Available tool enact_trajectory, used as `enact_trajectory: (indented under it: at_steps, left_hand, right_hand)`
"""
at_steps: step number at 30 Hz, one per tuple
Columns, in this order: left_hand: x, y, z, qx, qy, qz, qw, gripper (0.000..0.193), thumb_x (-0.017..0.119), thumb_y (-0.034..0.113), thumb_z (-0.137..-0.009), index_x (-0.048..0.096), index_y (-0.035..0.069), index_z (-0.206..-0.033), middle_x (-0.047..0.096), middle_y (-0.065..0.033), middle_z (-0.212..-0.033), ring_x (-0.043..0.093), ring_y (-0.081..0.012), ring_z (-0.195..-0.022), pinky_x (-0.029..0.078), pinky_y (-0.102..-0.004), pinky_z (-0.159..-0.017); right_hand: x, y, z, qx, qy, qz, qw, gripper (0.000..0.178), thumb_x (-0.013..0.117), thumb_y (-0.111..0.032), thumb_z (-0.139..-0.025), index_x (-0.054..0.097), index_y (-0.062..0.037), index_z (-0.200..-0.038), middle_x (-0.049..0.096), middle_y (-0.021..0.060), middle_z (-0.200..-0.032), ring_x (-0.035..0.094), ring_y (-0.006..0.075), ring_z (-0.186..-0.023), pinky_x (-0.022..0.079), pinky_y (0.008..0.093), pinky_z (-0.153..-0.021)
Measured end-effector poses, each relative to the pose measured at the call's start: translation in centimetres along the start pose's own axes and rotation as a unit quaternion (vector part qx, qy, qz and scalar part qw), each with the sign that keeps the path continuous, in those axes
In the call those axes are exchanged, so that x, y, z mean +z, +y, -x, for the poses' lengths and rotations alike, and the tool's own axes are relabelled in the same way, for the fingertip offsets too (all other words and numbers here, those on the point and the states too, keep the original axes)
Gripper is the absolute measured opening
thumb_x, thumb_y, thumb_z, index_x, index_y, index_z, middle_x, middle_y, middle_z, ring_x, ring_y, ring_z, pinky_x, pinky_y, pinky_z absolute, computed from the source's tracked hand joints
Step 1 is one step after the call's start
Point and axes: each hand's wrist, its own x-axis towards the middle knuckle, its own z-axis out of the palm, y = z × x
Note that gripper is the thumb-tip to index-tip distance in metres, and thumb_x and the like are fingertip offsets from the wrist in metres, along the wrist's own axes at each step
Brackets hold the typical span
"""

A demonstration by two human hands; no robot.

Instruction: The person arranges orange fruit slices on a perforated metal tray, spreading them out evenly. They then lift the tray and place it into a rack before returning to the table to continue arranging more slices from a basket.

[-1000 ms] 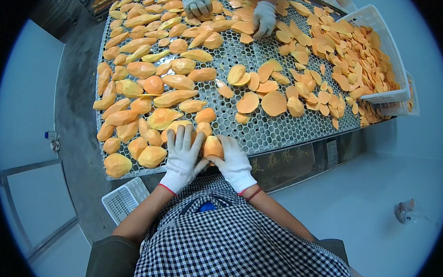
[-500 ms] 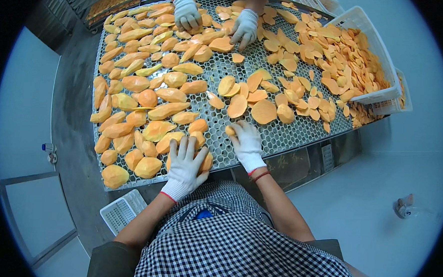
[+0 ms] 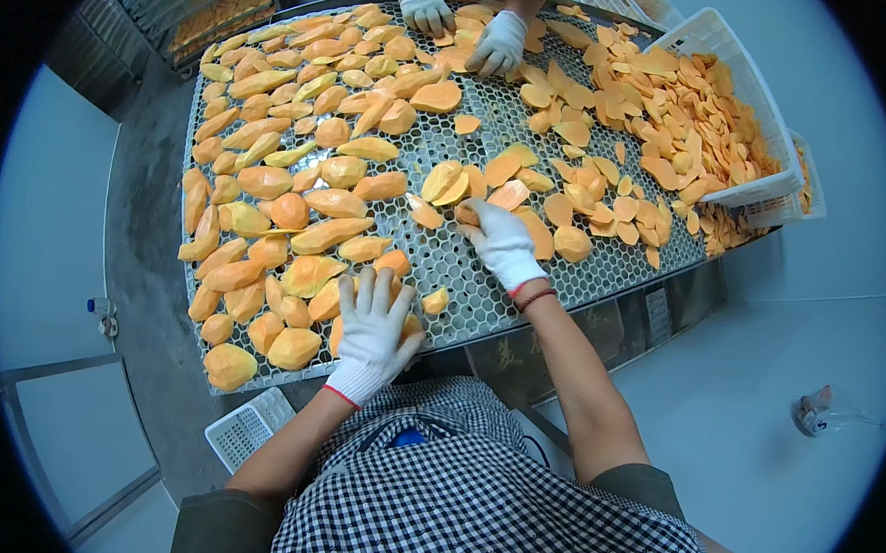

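Observation:
Peeled orange mango slices (image 3: 339, 203) lie in rough rows over the left half of a white honeycomb mesh tray (image 3: 442, 258). My left hand (image 3: 367, 343), in a white glove, rests flat with fingers spread over slices at the near edge. My right hand (image 3: 505, 248), gloved too, reaches over the mesh with its fingertips closed on a slice (image 3: 466, 214) beside a loose cluster of slices (image 3: 508, 195). A small yellow-orange piece (image 3: 436, 301) lies alone between my hands. Across the tray, another person's gloved hands (image 3: 498, 43) touch slices near the far edge.
A white crate (image 3: 790, 190) lies tipped at the right, spilling a heap of slices (image 3: 707, 120) onto the table. A white basket (image 3: 250, 429) stands on the floor below the near left corner. Racks with trays (image 3: 221, 25) stand at the far left.
My right hand has moved forward from the near edge to the loose cluster, leaving the small piece on the mesh. My left hand stays nearly in place. The other person's hands have shifted farther back.

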Motion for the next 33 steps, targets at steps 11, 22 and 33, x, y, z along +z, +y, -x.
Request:
enact_trajectory:
  at_steps: [11, 22, 33]
  left_hand:
    - [2.8, 2.0, -0.4, 0.017, -0.004, -0.006, 1.0, 0.083, 0.078, 0.04, -0.073, 0.044, 0.006, -0.14, 0.041, -0.0211, -0.138, 0.032, -0.0416, -0.136, 0.015, -0.0636, -0.116]
    - [4.8, 1.7, -0.9, 0.027, 0.041, -0.019, 0.999, 0.065, 0.076, 0.033, -0.077, 0.052, 0.011, -0.133, 0.047, -0.0165, -0.133, 0.038, -0.0388, -0.133, 0.019, -0.065, -0.114]
    - [3.6, 3.2, -0.3, -0.107, 0.062, -0.116, 0.986, 0.075, 0.073, 0.05, -0.078, 0.051, 0.013, -0.139, 0.038, -0.0212, -0.15, 0.027, -0.0428, -0.144, 0.012, -0.0612, -0.118]
  right_hand:
    - [3.5, -0.4, 6.5, 0.118, -0.061, 0.018, 0.991, 0.06, 0.069, -0.05, -0.084, 0.061, -0.0113, -0.129, 0.065, 0.0175, -0.12, 0.064, 0.0351, -0.108, 0.05, 0.0438, -0.094]
    - [3.4, 1.1, 10.4, -0.164, -0.036, 0.017, 0.986, 0.05, 0.07, -0.04, -0.084, 0.062, -0.0108, -0.124, 0.06, 0.0129, -0.124, 0.06, 0.0347, -0.109, 0.048, 0.0428, -0.096]
    - [-3.3, 13.3, 4.3, -0.155, 0.076, 0.059, 0.983, 0.06, 0.077, -0.031, -0.079, 0.057, -0.0081, -0.13, 0.066, 0.0159, -0.12, 0.064, 0.034, -0.107, 0.049, 0.0415, -0.095]
